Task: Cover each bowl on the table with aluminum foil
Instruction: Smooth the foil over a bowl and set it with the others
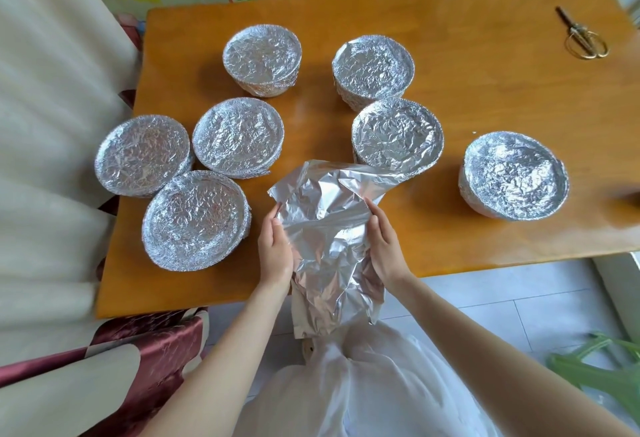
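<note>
We see a loose, crumpled foil sheet (329, 228) at the middle of the table's (467, 97) near edge. Its upper part lies on the wood and its lower part hangs over the edge. We cannot tell whether anything sits beneath it. The left hand (275, 249) grasps the sheet's left side, thumb on top and fingers curled behind. The right hand (384, 246) presses against its right side with fingers nearly straight.

Around it stand seven bowls, all wrapped in foil. Three are grouped towards the left edge (142, 156) (238, 137) (195, 220), two stand further back (261, 59) (373, 67), one sits just beyond the sheet, touching its far tip (397, 137), and one stands apart to the right (515, 175). Scissors (581, 36) lie near the far right corner.
</note>
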Tool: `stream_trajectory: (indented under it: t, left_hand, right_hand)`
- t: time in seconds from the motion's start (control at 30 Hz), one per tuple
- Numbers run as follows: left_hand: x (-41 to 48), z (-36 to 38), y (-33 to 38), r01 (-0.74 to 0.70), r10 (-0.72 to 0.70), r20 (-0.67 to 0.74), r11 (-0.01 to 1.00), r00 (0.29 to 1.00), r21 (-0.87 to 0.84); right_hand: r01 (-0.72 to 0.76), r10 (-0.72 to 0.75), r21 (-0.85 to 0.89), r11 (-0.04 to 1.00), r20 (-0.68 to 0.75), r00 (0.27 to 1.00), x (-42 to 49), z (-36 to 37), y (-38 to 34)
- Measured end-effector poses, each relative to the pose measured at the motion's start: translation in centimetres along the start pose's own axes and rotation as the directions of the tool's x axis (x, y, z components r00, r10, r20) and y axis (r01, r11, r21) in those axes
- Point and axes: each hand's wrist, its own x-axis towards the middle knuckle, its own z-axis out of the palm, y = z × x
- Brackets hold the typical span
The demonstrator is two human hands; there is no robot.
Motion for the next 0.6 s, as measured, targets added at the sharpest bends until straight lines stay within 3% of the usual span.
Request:
stream_trajectory:
  t: [0.2,0.27,0.33,0.4,0.47,0.6]
  left_hand:
    - [0.1,-0.5,0.3,0.000,-0.003,0.051,0.999,0.999,0.045]
    - [-0.1,-0.6,1.2,-0.072,0.063,0.074,0.988,0.995,0.135]
    - [-0.4,-0.9,2.1,-0.190,0.180,0.060,0.941,0.982,0.279]
    - [-0.9,-1.1,3.0,-0.341,0.345,0.068,0.847,0.936,0.408]
    - [-1.7,-0.8,3.9,-0.511,0.491,0.185,0.693,0.851,0.509]
    - [-4.3,1.0,3.9,-0.756,0.572,0.506,0.385,0.646,0.530]
  right_hand:
    - [0.004,-0.001,-0.075,0.997,0.045,0.999,-0.2,-0.5,-0.3]
    - [0.031,-0.018,-0.176,0.984,0.077,0.997,-0.3,-1.0,-0.6]
    - [0.160,-0.138,-0.356,0.921,0.087,0.987,-0.3,-1.7,-1.1]
    - [0.361,-0.330,-0.507,0.782,0.155,0.931,0.0,-2.1,-2.2]
    - [0.554,-0.450,-0.556,0.620,0.327,0.831,1.0,-1.9,-3.6]
    - [0.749,-0.402,-0.561,0.354,0.631,0.663,4.4,0.0,-5.5]
